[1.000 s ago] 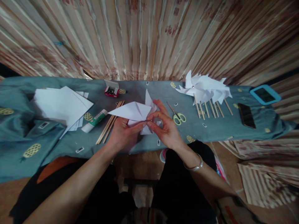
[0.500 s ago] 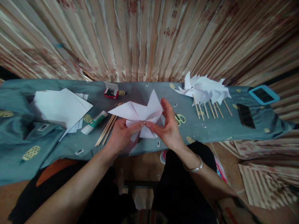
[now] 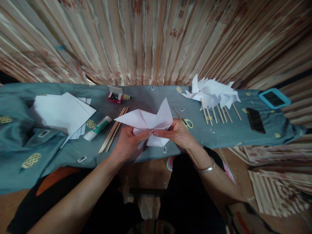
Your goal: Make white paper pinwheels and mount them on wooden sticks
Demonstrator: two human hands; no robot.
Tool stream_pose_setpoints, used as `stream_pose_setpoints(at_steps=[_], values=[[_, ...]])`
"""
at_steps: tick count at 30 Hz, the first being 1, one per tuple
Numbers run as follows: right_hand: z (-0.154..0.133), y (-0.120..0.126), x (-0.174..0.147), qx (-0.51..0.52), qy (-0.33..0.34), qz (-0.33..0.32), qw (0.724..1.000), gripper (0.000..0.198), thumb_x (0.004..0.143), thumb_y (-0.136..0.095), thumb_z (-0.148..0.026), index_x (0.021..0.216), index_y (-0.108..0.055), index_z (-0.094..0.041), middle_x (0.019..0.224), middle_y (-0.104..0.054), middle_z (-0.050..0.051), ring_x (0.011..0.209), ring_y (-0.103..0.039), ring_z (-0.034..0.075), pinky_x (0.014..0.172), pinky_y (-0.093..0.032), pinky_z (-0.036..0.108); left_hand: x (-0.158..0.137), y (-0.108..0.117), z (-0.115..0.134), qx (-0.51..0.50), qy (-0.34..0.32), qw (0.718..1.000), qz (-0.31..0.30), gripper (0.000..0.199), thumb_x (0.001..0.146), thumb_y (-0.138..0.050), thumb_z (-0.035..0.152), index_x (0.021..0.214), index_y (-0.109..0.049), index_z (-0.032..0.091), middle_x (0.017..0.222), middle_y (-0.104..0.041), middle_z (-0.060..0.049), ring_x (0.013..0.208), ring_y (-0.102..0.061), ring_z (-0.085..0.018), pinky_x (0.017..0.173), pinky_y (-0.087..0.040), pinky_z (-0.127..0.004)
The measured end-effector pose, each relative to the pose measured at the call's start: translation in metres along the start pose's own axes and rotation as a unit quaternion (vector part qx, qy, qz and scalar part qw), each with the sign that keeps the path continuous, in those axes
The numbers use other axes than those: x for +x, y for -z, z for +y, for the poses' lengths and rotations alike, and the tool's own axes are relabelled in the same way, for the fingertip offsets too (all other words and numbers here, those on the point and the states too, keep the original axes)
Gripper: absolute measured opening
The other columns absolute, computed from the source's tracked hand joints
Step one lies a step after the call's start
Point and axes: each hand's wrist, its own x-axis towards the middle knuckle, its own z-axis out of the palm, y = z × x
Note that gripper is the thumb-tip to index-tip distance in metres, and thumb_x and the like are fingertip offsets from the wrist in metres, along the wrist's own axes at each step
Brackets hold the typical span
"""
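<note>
A white paper pinwheel point(image 3: 148, 121) is held between my two hands above the near edge of the cloth-covered table. My left hand point(image 3: 128, 139) grips its left side, thumb pressed close to the centre. From the other side, my right hand point(image 3: 179, 132) grips it with the thumb at the centre too and the fingers behind the paper. A small metallic pin head point(image 3: 152, 131) shows between the two thumb tips. The fingers behind the paper are largely hidden, and no stick is visible on this pinwheel.
Left on the table point(image 3: 136, 95) are white paper sheets point(image 3: 62, 110), a glue stick point(image 3: 97, 128), wooden sticks point(image 3: 113, 131) and a small red box point(image 3: 115, 97) of pins. Rightward lie scissors point(image 3: 187, 123), several finished pinwheels point(image 3: 214, 92), a dark phone point(image 3: 255, 120) and a blue-framed device point(image 3: 275, 98).
My right hand's raised fingers have come down and folded behind the paper, so more of the scissors shows. The pinwheel has shifted slightly right and down.
</note>
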Motion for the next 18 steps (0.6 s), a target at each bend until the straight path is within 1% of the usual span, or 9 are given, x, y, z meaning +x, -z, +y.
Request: stream_pose_setpoints(at_steps=[4, 7, 9, 13, 18], values=[[0.001, -0.002, -0.002, 0.02, 0.004, 0.013, 1.0, 0.031, 0.054, -0.089, -0.028, 0.081, -0.076, -0.021, 0.082, -0.077, -0.001, 0.07, -0.069, 0.014, 0.072, -0.058, 0.029, -0.001, 0.0, 0.003, 0.056, -0.023, 0.998, -0.005, 0.026, 0.058, -0.084, 0.028, 0.077, -0.072, 0.014, 0.073, -0.075, -0.004, 0.066, -0.069, -0.02, 0.066, -0.056, -0.031], [0.002, -0.002, -0.002, 0.023, 0.005, 0.022, 0.999, 0.031, 0.055, -0.088, -0.029, 0.083, -0.076, -0.021, 0.085, -0.077, 0.0, 0.073, -0.07, 0.015, 0.076, -0.058, 0.031, -0.001, -0.004, 0.008, 0.07, -0.062, 0.996, 0.001, 0.026, 0.056, -0.084, 0.028, 0.075, -0.071, 0.015, 0.068, -0.073, -0.003, 0.066, -0.068, -0.021, 0.065, -0.055, -0.03], [0.003, -0.002, -0.003, 0.025, 0.007, 0.024, 0.999, 0.033, 0.055, -0.088, -0.029, 0.084, -0.076, -0.021, 0.086, -0.077, 0.0, 0.074, -0.07, 0.015, 0.076, -0.058, 0.032, -0.002, -0.007, 0.011, 0.074, -0.077, 0.994, 0.007, 0.027, 0.054, -0.084, 0.027, 0.073, -0.07, 0.016, 0.065, -0.071, -0.002, 0.065, -0.067, -0.02, 0.063, -0.054, -0.03], [0.004, -0.002, -0.003, 0.026, 0.016, 0.015, 0.999, 0.034, 0.054, -0.089, -0.028, 0.085, -0.075, -0.022, 0.086, -0.077, -0.001, 0.073, -0.07, 0.015, 0.076, -0.059, 0.032, -0.003, -0.01, 0.015, 0.086, -0.076, 0.993, 0.006, 0.026, 0.054, -0.084, 0.028, 0.07, -0.068, 0.017, 0.063, -0.071, -0.001, 0.064, -0.066, -0.02, 0.064, -0.054, -0.03], [0.007, -0.003, -0.003, 0.016, 0.02, 0.021, 0.999, 0.034, 0.055, -0.088, -0.03, 0.086, -0.075, -0.021, 0.087, -0.077, 0.0, 0.076, -0.071, 0.016, 0.077, -0.059, 0.034, -0.002, -0.007, 0.013, 0.093, -0.078, 0.993, 0.003, 0.027, 0.053, -0.086, 0.026, 0.072, -0.07, 0.017, 0.068, -0.073, -0.001, 0.066, -0.067, -0.02, 0.068, -0.055, -0.031]])
